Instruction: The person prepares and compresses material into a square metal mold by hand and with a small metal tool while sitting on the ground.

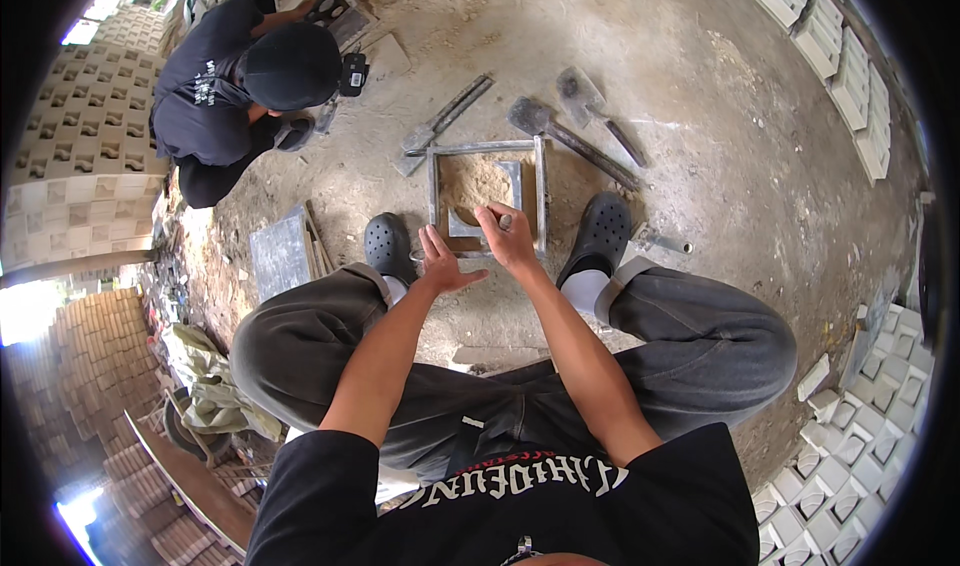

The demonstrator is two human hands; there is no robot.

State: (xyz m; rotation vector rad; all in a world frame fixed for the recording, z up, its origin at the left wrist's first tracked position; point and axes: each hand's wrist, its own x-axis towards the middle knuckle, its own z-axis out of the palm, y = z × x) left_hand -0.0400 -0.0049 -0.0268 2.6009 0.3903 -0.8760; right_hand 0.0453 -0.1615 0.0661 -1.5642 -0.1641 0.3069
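Observation:
A square metal mould frame [542, 181] lies on the floor between my feet. Inside it are pale sandy mix [474, 180] and flat grey metal pieces [514, 180]. My right hand [508, 238] is closed around the short handle of a hand tool [506, 222], over the near part of the frame; the tool's working end is mostly hidden. At the near left corner, my left hand [440, 265] has its fingers stretched out against the frame's edge, with the thumb apart and nothing held.
Beyond the frame lie a shovel-like tool [570, 141], a smaller trowel [600, 116] and a long bar [450, 118]. A grey plate [281, 256] is at the left. Another person [220, 86] crouches at far left over a mould. Pale blocks [845, 76] line the right.

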